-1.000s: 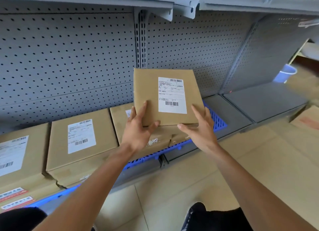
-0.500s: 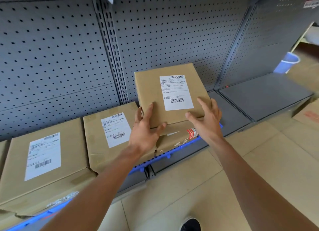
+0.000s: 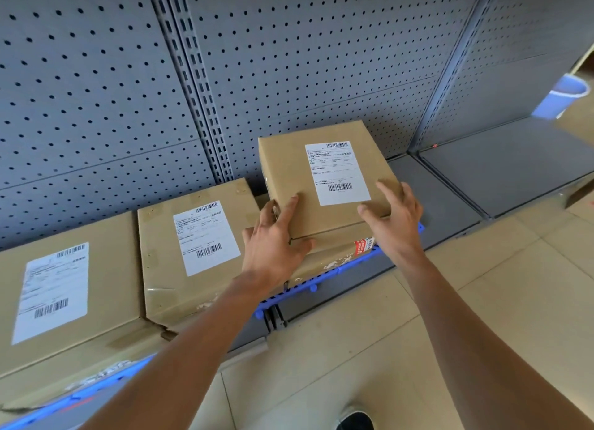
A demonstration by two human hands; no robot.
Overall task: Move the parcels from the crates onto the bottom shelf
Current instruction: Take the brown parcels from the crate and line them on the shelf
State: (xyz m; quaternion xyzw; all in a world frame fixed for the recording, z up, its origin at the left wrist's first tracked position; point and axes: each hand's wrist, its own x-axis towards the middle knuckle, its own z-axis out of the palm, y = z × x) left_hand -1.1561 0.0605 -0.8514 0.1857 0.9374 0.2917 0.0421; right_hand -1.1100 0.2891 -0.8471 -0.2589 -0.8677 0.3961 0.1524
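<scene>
On the bottom shelf (image 3: 450,204), L to R: two labelled boxes (image 3: 193,253), then the parcel (image 3: 289,179) stacked on another box (image 3: 334,253) over a blue pallet (image 3: 321,280). Left hand (image 3: 273,246) w/ fingers spread against parcel's near-left corner; right hand (image 3: 395,221) open, fingers resting on its right edge.

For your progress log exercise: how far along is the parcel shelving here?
Done: two labelled parcels sit on the bottom shelf. In hand: the left hand and right hand are setting a third parcel atop another box. Left: unclear, since no crates are in view.
</scene>
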